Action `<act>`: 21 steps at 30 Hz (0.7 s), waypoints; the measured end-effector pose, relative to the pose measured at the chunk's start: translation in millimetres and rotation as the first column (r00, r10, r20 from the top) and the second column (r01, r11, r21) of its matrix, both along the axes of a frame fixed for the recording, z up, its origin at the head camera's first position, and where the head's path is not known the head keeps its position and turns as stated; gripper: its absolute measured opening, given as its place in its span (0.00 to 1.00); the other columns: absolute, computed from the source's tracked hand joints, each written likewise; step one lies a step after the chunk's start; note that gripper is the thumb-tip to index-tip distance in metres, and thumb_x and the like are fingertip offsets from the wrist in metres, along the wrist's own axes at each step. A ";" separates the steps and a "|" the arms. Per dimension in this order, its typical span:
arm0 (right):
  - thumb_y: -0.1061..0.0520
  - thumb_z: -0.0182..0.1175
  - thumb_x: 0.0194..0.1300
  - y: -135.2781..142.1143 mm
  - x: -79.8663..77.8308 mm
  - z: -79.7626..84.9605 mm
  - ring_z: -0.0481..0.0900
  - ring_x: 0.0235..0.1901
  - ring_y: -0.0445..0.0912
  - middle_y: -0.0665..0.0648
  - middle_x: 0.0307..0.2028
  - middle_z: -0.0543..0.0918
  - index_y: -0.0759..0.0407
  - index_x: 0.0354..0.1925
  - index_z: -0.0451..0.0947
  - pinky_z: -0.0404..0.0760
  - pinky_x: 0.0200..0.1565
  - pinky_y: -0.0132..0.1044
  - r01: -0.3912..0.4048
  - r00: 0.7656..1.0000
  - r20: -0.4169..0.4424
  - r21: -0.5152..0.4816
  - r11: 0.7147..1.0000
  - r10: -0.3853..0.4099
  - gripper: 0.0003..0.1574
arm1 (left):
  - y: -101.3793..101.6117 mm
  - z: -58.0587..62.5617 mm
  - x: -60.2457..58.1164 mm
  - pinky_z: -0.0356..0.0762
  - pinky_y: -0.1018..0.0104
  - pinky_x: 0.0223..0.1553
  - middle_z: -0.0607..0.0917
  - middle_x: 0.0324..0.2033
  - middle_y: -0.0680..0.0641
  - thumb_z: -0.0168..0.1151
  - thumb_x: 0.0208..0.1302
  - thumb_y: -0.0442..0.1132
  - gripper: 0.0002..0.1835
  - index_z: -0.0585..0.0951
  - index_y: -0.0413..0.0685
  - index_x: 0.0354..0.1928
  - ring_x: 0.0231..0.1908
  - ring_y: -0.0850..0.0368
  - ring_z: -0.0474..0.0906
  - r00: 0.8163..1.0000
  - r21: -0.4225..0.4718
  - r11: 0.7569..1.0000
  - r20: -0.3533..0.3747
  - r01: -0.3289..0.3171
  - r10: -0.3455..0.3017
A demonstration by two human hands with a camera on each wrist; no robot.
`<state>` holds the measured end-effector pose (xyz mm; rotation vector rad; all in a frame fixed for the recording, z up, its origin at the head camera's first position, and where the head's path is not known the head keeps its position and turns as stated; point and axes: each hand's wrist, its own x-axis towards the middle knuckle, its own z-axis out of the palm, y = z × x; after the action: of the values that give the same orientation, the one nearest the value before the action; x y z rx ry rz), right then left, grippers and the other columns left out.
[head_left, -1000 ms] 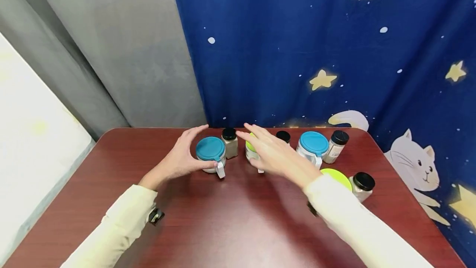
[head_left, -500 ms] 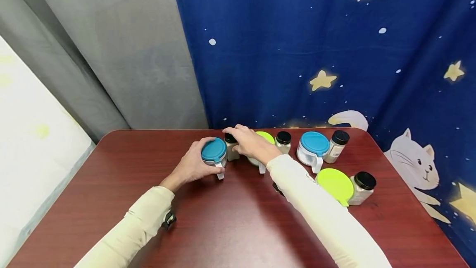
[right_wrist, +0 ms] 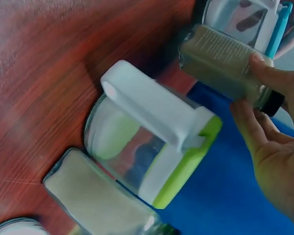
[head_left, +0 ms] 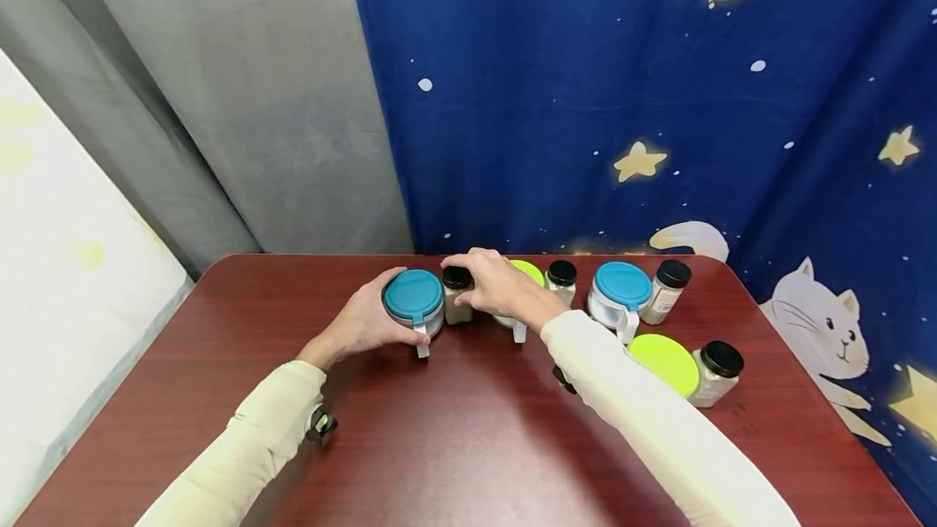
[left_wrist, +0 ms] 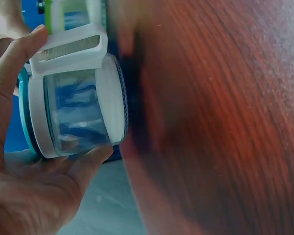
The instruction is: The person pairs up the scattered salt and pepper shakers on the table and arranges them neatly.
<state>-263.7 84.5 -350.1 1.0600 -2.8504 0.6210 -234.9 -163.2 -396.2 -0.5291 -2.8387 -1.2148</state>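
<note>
My left hand (head_left: 360, 320) grips a glass seasoning jar (head_left: 414, 294) with a blue lid and white handle. In the left wrist view the thumb reaches the handle (left_wrist: 68, 62), fingers lie along the jar's side, and white contents show inside. Just right of this jar, my right hand (head_left: 499, 286) pinches a square spice bottle (head_left: 459, 309) with a black cap. The right wrist view shows thumb and fingers on either side of the bottle (right_wrist: 213, 61) near its cap. Behind the right hand, a green-lidded jar (right_wrist: 142, 122) is partly hidden in the head view.
Beside the green-lidded jar stands another black-capped bottle (head_left: 561, 283). Farther right are a second blue-lidded jar (head_left: 622, 286), a round black-capped bottle (head_left: 664, 293), a second green-lidded jar (head_left: 664, 363) and a square bottle (head_left: 717, 374). Curtains (head_left: 512, 104) hang behind the table (head_left: 439, 446).
Both hands were spread near the containers; the left has closed round the blue-lidded jar, whose handle has swung slightly left. The right has moved left and taken hold of the spice bottle.
</note>
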 end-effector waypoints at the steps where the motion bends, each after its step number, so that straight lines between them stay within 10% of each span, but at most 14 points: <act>1: 0.56 0.78 0.57 1.7 4.5 2.0 0.77 0.51 0.50 0.57 0.53 0.81 0.54 0.64 0.79 0.79 0.52 0.42 0.000 1.000 -0.016 -0.017 1.000 0.000 0.37 | 0.1 2.2 2.6 0.73 0.44 0.58 0.79 0.59 0.42 0.88 0.35 0.54 0.61 0.66 0.44 0.73 0.56 0.44 0.77 1.000 0.003 1.000 -0.015 0.009 -0.009; 12: 0.57 0.81 0.51 21.4 81.9 14.8 0.78 0.41 0.46 0.54 0.42 0.81 0.54 0.58 0.83 0.80 0.43 0.41 -0.040 0.992 -0.121 -0.126 0.991 0.024 0.35 | 7.3 17.1 67.2 0.76 0.49 0.54 0.80 0.55 0.51 0.90 0.31 0.50 0.60 0.67 0.52 0.71 0.52 0.53 0.79 0.994 0.055 0.993 -0.038 0.101 -0.099; 21: 0.53 0.82 0.49 58.8 124.0 2.6 0.81 0.35 0.45 0.51 0.41 0.81 0.49 0.57 0.84 0.81 0.36 0.41 0.074 0.989 -0.119 -0.138 0.988 -0.090 0.35 | 48.1 10.4 90.4 0.77 0.51 0.54 0.81 0.54 0.51 0.91 0.28 0.50 0.63 0.67 0.48 0.71 0.51 0.55 0.79 0.989 0.061 0.988 0.032 0.142 -0.144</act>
<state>-139.7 143.3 -347.5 0.9219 -2.6880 0.7015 -144.5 -115.1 -385.8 -0.7273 -2.8268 -1.3383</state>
